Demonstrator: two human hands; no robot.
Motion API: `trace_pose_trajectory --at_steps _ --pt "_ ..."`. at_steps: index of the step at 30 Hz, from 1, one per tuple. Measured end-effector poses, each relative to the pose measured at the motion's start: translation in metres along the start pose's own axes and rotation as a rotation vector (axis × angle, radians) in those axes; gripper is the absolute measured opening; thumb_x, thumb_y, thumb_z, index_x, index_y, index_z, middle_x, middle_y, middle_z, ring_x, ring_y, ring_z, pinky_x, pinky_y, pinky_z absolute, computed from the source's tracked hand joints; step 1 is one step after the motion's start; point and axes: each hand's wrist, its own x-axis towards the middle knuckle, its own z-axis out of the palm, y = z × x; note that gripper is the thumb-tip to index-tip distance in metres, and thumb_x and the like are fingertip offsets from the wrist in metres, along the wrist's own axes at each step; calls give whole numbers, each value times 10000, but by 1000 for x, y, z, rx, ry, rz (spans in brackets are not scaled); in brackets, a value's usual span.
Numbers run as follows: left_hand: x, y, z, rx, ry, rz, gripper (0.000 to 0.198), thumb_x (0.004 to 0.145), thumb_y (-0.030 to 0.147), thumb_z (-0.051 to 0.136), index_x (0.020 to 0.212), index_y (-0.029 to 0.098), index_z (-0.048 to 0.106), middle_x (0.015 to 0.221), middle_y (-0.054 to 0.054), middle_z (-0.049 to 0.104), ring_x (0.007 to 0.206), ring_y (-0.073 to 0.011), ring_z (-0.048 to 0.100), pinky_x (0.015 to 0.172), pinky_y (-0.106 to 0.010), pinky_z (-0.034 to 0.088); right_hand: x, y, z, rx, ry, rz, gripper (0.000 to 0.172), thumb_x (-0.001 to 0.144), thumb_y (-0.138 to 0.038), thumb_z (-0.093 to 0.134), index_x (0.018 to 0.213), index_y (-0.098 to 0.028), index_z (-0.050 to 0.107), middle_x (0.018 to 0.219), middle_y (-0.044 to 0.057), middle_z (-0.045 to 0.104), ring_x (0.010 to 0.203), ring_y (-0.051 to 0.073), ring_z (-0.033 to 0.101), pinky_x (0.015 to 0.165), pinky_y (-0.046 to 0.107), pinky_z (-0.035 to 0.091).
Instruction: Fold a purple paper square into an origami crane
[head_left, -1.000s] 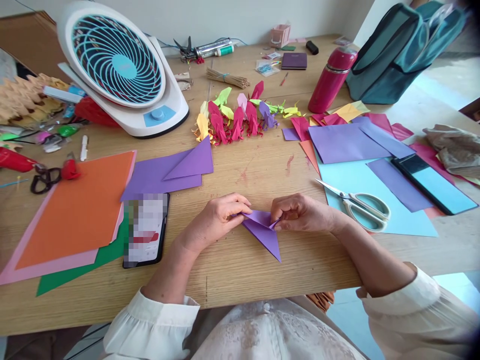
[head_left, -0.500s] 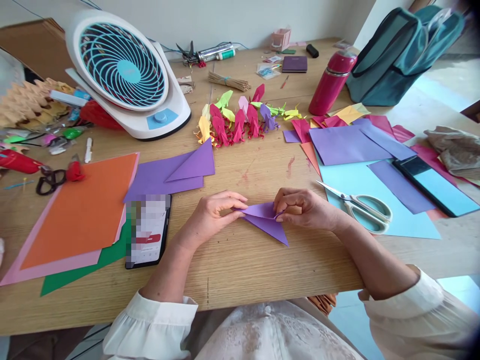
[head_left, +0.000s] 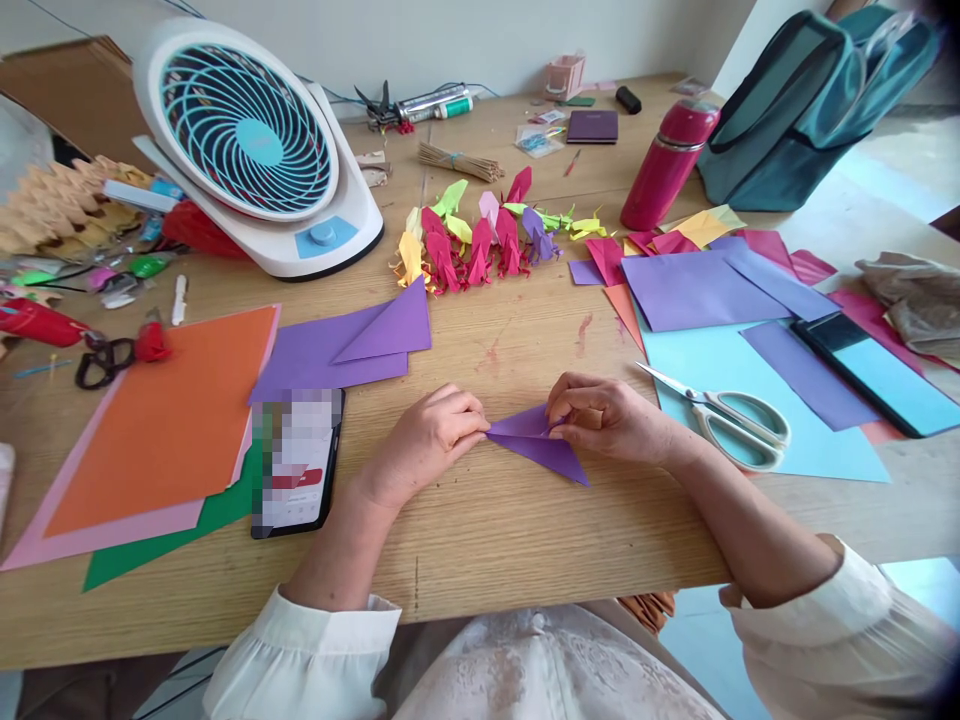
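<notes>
Head view: left hand pinches pointed tip of purple paper, likely anchoring it; right hand pinches wider end, seemingly controlling fold. Paper between both hands. Scissors just right of right hand, apparently for easy reach; phone left of left hand, face up, perhaps for glancing.

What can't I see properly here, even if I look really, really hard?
All in the head view:
- Folded purple paper: the fingers of the left hand and right hand hide its pinched parts.
- Blocky-screened phone: pixel squares cover much of its screen.
- Pale thing: the picture's left edge cuts it off.
- Fan hub: its marking is too small and blurred to read.
</notes>
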Motion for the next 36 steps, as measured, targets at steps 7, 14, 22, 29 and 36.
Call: trace_pose_trajectory --at_steps 7,14,22,29,36 --pt "0 2 -2 -107 -106 -197 122 904 114 624 801 175 603 852 3 599 807 -144 587 713 -263 465 1 0 0 -53 9 -29 148 938 -331 626 875 -200 651 986 78 628 865 188 636 786 333 526" --pt "5 15 2 -86 -19 -160 156 866 225 727 1007 197 665 999 -42 631 990 -213 578 882 -366 483 2 -1 3 -43 38 -20 128 937 -300 631 871 -192 647 974 70 613 836 172 630 765 316 518" --pt "13 29 6 32 9 -138 346 876 460 701 1066 181 626 1272 -126 625 1141 -295 561 969 -455 435 4 -1 13 -24 94 -217 56 929 -245 663 955 -196 657 987 63 623 905 165 641 816 312 530" --pt "14 28 5 -179 82 -245 62 948 200 591 888 197 605 916 -19 658 921 -188 601 843 -340 446 -1 -11 12 -117 32 -271 16 950 -185 617 957 -197 625 1000 68 640 891 160 650 777 296 526" --pt "17 33 2 -162 148 -342 84 905 277 659 901 194 642 896 -23 623 894 -186 586 820 -335 448 -4 -15 11 -193 -44 -274 42 987 -196 551 985 -180 590 957 72 641 846 159 638 730 285 515"
